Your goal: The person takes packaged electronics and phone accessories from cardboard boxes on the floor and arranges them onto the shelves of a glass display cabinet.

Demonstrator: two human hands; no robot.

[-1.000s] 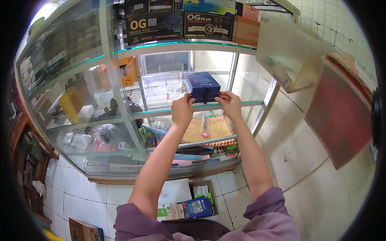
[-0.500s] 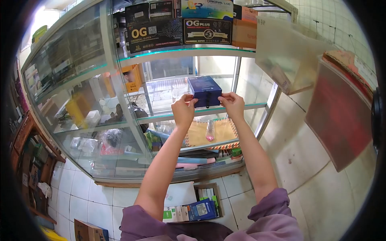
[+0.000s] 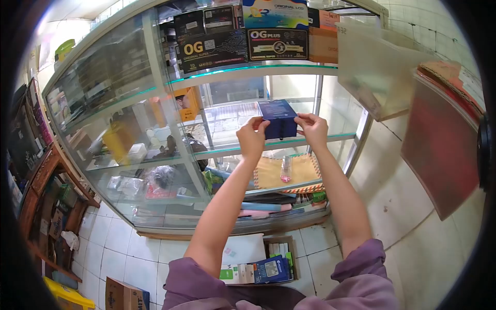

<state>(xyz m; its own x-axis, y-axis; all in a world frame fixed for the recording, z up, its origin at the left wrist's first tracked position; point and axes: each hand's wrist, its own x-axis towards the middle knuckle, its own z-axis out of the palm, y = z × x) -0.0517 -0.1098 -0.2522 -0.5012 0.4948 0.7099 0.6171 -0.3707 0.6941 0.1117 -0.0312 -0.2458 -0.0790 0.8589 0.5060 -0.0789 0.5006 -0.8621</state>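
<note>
Two hands on one box, head view: left hand (image 3: 252, 139) and right hand (image 3: 314, 131) pinch the near corners of the dark blue box (image 3: 279, 119), fingers closed on it. Box looks about level, at the front of the middle glass shelf (image 3: 336, 138); contact with glass cannot be told. Step in hand, judged: steadying the box at the shelf. Next move calls for even pinch, level box, clearance at the edge

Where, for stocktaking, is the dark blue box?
Head view, right of centre: the blue box is held between left hand and right hand, below the OG PLUS box.
</note>
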